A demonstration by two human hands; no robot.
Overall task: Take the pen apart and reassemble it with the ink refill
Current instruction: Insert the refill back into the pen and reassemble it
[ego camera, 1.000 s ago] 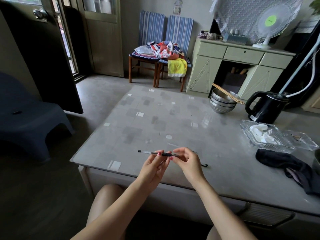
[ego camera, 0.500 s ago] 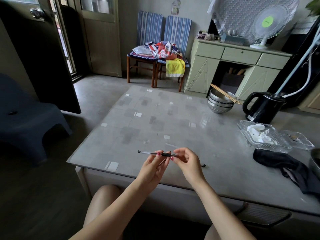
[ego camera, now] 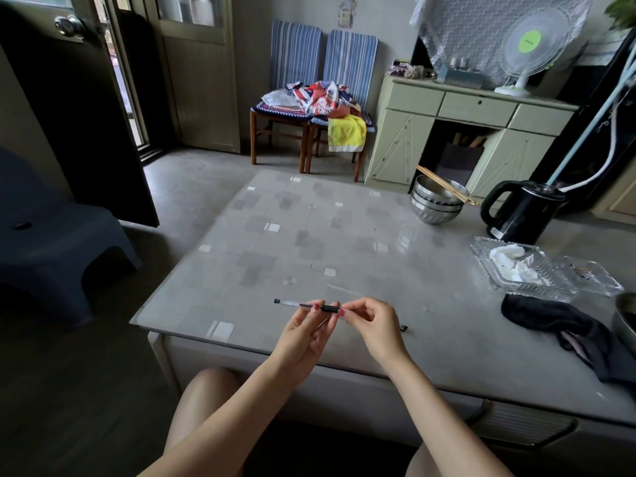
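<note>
Pen [ego camera: 309, 306] unmoved, left hand [ego camera: 303, 335], right hand [ego camera: 373, 327] — both still pinching

Single head-worn wide-angle view, no second view to overlap with. Scene is seen from above and behind the hands, angled forward and down across the table [ego camera: 430, 270]. Both forearms enter from the bottom edge; left hand [ego camera: 303, 333] and right hand [ego camera: 373, 327] are framed low and just left of centre, close to the lens, over the near table edge. Knees are caught at the bottom edge. Far side of the room is taken in at the top: chairs [ego camera: 323, 63], cabinet [ego camera: 475, 108], door [ego camera: 75, 98] at left. Straight lines bow towards the frame edges
</note>
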